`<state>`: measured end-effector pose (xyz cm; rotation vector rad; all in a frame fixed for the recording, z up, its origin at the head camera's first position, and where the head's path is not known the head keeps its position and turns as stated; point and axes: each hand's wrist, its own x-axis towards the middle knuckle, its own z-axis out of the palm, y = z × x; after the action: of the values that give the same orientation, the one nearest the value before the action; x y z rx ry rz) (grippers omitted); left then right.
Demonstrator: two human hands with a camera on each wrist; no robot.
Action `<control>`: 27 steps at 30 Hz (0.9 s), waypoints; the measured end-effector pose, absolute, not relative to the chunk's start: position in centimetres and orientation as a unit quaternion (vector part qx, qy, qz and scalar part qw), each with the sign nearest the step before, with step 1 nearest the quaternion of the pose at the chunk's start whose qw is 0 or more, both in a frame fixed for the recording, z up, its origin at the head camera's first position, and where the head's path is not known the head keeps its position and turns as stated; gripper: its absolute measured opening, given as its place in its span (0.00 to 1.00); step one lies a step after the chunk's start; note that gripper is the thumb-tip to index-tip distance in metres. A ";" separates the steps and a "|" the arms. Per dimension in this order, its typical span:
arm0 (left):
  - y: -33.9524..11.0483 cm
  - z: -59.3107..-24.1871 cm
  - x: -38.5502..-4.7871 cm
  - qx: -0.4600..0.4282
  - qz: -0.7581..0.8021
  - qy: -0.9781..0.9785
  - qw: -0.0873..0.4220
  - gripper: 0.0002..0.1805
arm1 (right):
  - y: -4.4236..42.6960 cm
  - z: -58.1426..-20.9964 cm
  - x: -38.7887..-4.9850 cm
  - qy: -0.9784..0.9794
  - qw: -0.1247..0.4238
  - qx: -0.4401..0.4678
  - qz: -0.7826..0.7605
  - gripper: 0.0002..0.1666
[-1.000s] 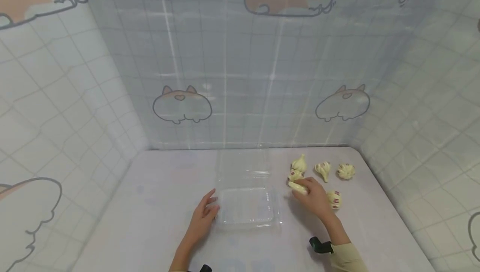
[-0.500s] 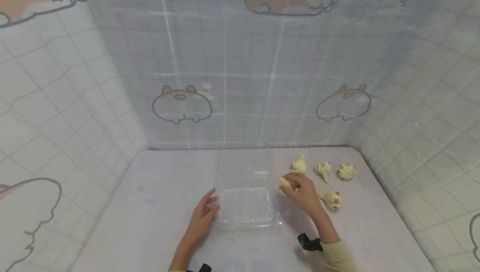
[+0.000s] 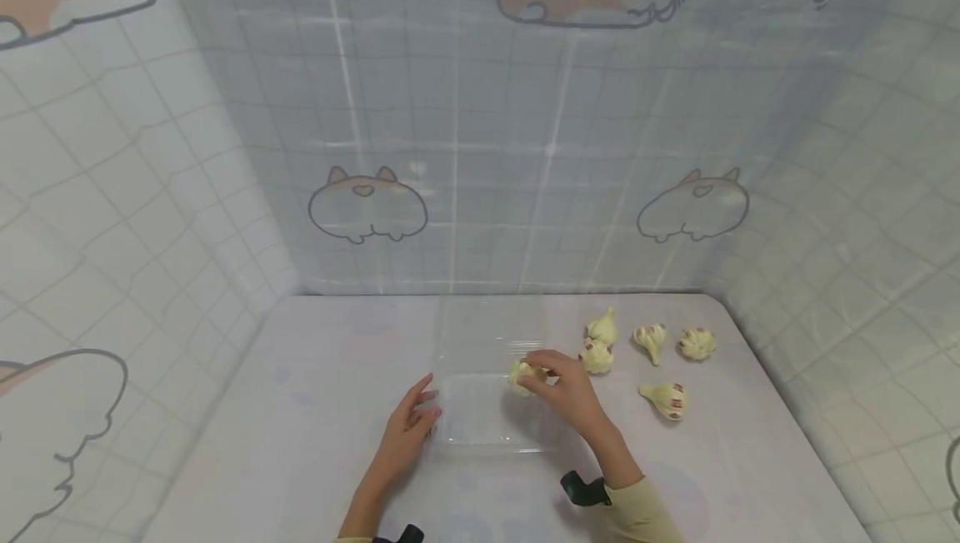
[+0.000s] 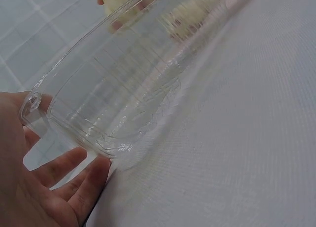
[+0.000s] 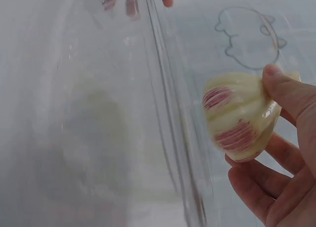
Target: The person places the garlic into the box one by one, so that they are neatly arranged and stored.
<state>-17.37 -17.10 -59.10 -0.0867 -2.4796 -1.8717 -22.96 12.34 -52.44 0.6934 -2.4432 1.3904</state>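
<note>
A garlic bulb (image 5: 239, 116), pale with purple-red streaks, is pinched between the thumb and fingers of my right hand (image 3: 573, 393). In the head view it hangs above the right back part of a clear plastic container (image 3: 487, 445), whose hinged lid (image 3: 487, 322) lies folded back behind. My left hand (image 3: 405, 435) rests at the container's left side, its fingers loosely spread. Seen from the left wrist, some fingertips (image 4: 96, 170) touch the bottom corner of the clear wall, and part of that hand shows behind the rim tab.
Several other garlic bulbs lie to the right: two together (image 3: 597, 356), two farther right, including one near the back right (image 3: 697, 344), and a single bulb (image 3: 666, 401) nearer me. Patterned sheeting (image 3: 480, 218) walls the table's back and sides.
My right hand has carried the garlic bulb leftward from the group on the right to above the container. My left hand has stayed at the container's side.
</note>
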 end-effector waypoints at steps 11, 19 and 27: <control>-17.1 -59.1 -17.4 -0.027 -0.605 -0.795 0.019 0.30 | 8.8 -52.5 -22.7 -0.818 0.099 0.279 0.492 0.16; -16.8 -57.4 -16.9 -0.049 -0.612 -0.789 0.023 0.30 | 6.4 -53.3 -22.2 -0.813 0.083 0.297 0.493 0.14; -16.3 -55.7 -16.0 -0.055 -0.604 -0.794 0.044 0.29 | 5.0 -53.7 -21.7 -0.819 0.058 0.303 0.483 0.14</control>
<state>-15.96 -16.30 -55.68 -0.1667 -2.4260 -1.8480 -21.71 5.03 -53.70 0.9191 -2.4828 1.4626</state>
